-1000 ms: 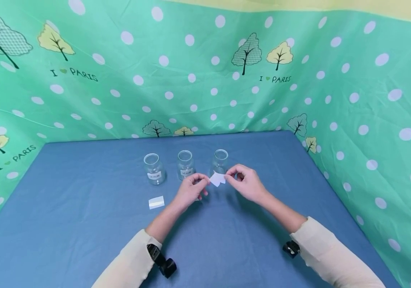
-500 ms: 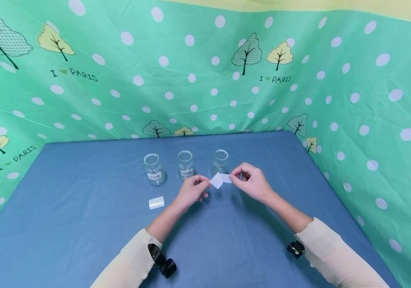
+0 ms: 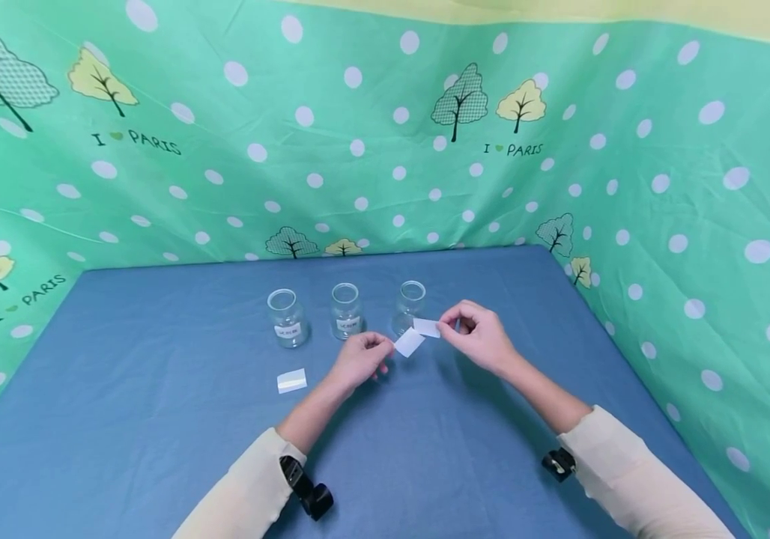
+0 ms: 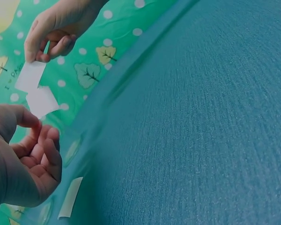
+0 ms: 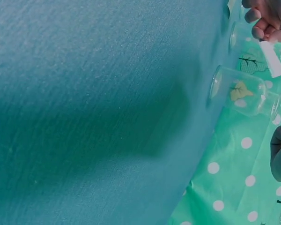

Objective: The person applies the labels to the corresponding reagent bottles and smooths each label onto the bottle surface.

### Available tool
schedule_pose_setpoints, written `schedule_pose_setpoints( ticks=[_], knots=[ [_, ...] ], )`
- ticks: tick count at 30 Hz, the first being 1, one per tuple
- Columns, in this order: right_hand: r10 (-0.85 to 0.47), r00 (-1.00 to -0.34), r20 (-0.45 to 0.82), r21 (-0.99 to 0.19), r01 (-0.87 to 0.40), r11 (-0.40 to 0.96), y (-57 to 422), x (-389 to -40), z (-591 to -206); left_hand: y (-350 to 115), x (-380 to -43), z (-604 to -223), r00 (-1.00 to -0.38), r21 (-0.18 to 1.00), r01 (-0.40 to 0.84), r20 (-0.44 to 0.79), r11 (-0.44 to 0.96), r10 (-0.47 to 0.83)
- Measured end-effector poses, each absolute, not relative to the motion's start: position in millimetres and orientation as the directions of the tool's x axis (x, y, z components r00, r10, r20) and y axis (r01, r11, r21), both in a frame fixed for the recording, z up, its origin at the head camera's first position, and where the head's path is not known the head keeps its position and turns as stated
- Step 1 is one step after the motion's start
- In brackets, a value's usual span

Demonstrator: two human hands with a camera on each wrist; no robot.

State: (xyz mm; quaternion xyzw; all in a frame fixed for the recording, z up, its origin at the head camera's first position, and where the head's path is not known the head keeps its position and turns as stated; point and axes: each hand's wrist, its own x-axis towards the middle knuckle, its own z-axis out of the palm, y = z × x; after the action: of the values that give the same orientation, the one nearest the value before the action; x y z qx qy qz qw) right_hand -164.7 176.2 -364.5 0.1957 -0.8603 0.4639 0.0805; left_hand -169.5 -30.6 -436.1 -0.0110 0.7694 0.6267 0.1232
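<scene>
My left hand (image 3: 360,359) pinches a small white sticker piece (image 3: 409,342) between thumb and forefinger. A second white sticker piece (image 3: 428,328) is pinched by my right hand (image 3: 481,337). Their near corners meet or overlap in the head view; which is label and which is backing I cannot tell. Both are held above the table, in front of the rightmost glass jar (image 3: 412,293), on which no label shows. The middle jar (image 3: 346,301) and left jar (image 3: 282,308) bear white printed labels, their text too small to read.
A white paper slip (image 3: 291,380) with a shiny strip lies on the blue tablecloth (image 3: 156,434), left of my left hand. Behind the table and along its right side hangs a green dotted curtain (image 3: 331,150).
My right hand has moved slightly right with its piece, drawing it away from the left one; the two overlapped more before. The left hand has hardly moved.
</scene>
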Motion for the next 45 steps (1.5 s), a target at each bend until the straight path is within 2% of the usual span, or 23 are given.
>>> schedule_pose_setpoints(
  ticks=[8,16,26,38,45],
  knots=[
    [-0.247,-0.911,0.33,-0.766,-0.412,0.494,176.1,-164.9,-363.9,-20.7,-171.8,-439.0,-0.957,0.905,-0.09,-0.194,0.416,0.215],
    [-0.236,-0.913,0.333,-0.765,-0.408,0.498,175.5,-166.2,-365.0,-10.3,-174.6,-439.6,-0.952,0.861,0.011,-0.145,0.508,0.268],
    [-0.228,-0.913,0.337,-0.771,-0.407,0.49,175.8,-166.6,-366.3,-9.0,-181.3,-439.6,-0.972,0.632,0.146,-0.05,0.761,0.228],
    [-0.226,-0.915,0.334,-0.76,-0.404,0.509,175.9,-165.1,-367.4,-7.2,-180.7,-441.1,-0.979,0.479,0.181,0.005,0.859,0.203],
    [-0.217,-0.914,0.342,-0.752,-0.405,0.521,183.7,-178.0,-393.0,-10.6,-176.9,-436.2,-0.984,0.53,0.171,0.055,0.831,0.167]
  ],
)
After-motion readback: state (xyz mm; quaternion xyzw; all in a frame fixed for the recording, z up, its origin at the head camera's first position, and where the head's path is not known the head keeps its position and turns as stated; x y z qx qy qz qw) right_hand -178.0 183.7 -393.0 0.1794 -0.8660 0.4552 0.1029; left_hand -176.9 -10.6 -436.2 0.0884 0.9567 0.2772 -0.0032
